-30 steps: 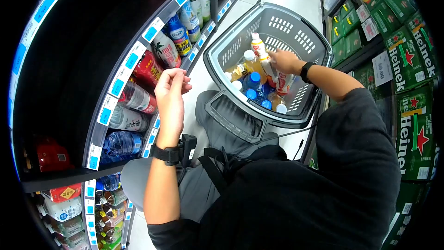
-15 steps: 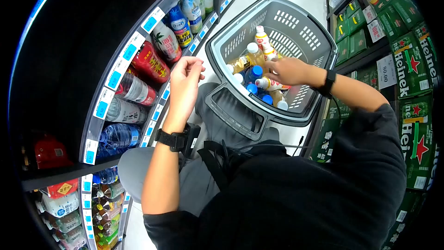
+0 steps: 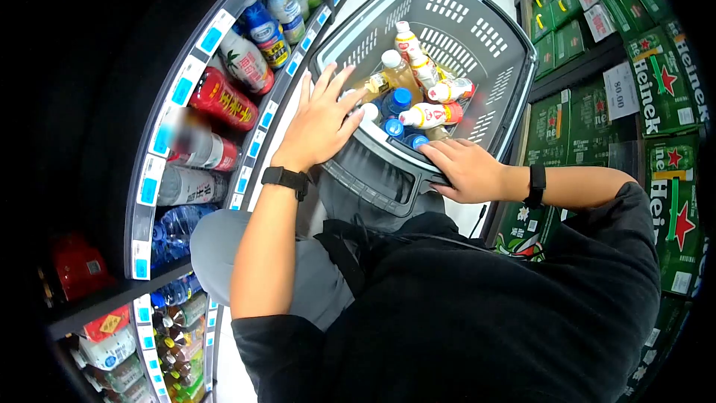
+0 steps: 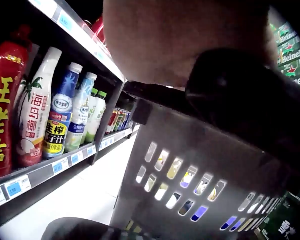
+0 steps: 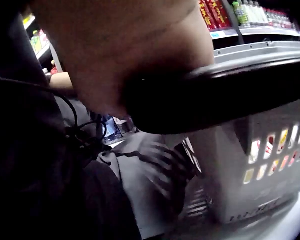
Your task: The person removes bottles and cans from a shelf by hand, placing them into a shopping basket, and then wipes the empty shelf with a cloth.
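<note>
A grey shopping basket (image 3: 483, 0) stands before the person's knees, with bottles in its near half. Several white-and-red drink bottles (image 3: 431, 115) lie among blue-capped bottles (image 3: 401, 98) and an amber bottle (image 3: 401, 67). The left hand (image 3: 319, 121) has its fingers spread over the basket's near left rim, palm down. On the near right rim, the right hand (image 3: 470, 170) grips the edge, fingers over it and thumb on the outer side. In the left wrist view the basket's slotted wall (image 4: 177, 145) shows below the hand. Neither hand holds a bottle.
A drinks shelf (image 3: 134, 201) with price tags runs along the left, holding a red bottle (image 3: 226, 98) and a white coconut drink bottle (image 3: 245, 61). Green beer cartons (image 3: 656, 89) are stacked on the right. A folded basket handle (image 3: 373, 183) lies at the near side.
The right hand has left the bottles and come back to the basket's near rim; two white-and-red bottles now lie across the others. The left hand has spread its fingers and moved onto the rim.
</note>
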The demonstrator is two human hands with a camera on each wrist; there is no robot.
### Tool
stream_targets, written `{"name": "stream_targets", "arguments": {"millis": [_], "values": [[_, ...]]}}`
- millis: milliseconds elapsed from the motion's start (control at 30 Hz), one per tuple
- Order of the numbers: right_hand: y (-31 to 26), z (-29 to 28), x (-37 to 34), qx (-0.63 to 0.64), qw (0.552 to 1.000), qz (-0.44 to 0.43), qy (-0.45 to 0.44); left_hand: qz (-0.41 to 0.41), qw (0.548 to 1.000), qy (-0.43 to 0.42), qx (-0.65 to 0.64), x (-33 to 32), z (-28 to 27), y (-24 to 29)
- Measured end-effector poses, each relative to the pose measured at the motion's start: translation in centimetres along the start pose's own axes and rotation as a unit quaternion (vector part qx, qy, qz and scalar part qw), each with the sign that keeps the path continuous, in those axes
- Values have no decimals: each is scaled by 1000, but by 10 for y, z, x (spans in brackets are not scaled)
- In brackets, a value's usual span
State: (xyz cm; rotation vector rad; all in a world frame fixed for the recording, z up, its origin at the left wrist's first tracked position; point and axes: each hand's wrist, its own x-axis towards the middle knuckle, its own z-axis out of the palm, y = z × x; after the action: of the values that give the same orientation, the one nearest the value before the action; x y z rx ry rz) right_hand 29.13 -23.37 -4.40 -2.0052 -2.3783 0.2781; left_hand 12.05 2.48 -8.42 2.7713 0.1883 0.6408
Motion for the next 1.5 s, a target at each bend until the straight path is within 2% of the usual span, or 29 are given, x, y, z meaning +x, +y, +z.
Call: {"name": "stream_targets", "arguments": {"millis": [67,133,200,300,400,467,567,733,933,1100,1200,1333,1400,1500], "values": [[4,1,-3,-5,1000,9,26,-20,999,-38,15,5,2,1],[12,-1,-3,27,1000,1,-3,-26,999,-36,7,7,8,3],[26,-2,-5,33,999,-13,22,-43,999,-16,5,11,13,6],[47,-14,-4,93,995,-2,-20,-59,998,-31,-17,24,18,11],[69,-32,-2,86,992,42,-79,-51,998,-33,-33,41,26,11],[85,-31,0,92,990,58,-86,-53,997,-39,-39,49,33,7],[113,-30,5,58,996,31,-56,-60,997,-30,-35,67,46,1],[140,-43,14,17,998,53,-19,-63,996,-37,-59,102,55,-13],[172,-49,24,4,996,33,80,-84,994,-50,-46,138,63,-28],[204,-52,28,9,996,52,73,-83,993,-82,-15,168,69,-36],[221,-57,26,-24,995,93,28,-118,985,-119,-37,184,73,-30],[229,-54,26,-81,988,117,55,-134,979,-147,-33,199,75,-34],[234,-54,28,-96,986,126,56,-132,972,-190,-35,206,75,-36],[236,-54,30,-105,982,150,41,-126,974,-183,-38,210,74,-36]]}}
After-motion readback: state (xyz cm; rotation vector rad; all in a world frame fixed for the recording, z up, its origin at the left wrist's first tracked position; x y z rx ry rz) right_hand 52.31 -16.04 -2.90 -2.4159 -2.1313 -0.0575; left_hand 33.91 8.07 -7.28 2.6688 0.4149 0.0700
